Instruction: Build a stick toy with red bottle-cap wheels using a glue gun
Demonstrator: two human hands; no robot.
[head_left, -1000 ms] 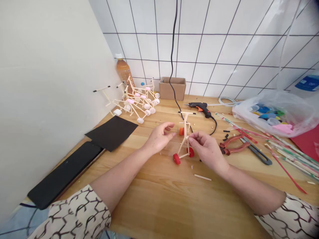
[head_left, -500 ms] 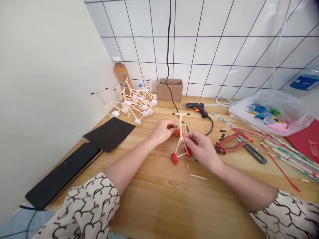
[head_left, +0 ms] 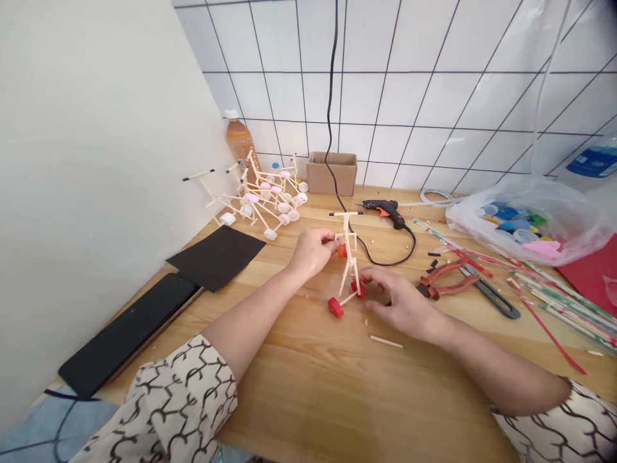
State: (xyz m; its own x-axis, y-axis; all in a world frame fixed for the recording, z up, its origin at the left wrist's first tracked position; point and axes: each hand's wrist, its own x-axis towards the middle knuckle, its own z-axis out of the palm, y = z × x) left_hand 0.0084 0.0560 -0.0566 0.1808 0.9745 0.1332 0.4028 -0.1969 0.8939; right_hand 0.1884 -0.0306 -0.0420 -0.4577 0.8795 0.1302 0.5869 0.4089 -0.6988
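Note:
A small stick tricycle model [head_left: 346, 263] with red bottle-cap wheels and an orange front cap stands on the wooden table [head_left: 308, 386]. My left hand [head_left: 312, 249] pinches its upright stem near the orange cap. My right hand [head_left: 402, 303] lies low beside the rear red wheel, fingers spread, fingertips close to the wheel, holding nothing that I can see.
Several finished stick models [head_left: 263, 196] stand at the back left near an orange drink bottle [head_left: 240, 138]. A glue gun [head_left: 385, 209], red pliers [head_left: 446, 283], a bag of caps [head_left: 525, 222], straws, a black sheet [head_left: 216, 254] and a cardboard box [head_left: 336, 172] surround the work spot.
My left hand closed onto the model's stem. My right hand let go of the frame and dropped flat toward the table beside the rear wheel.

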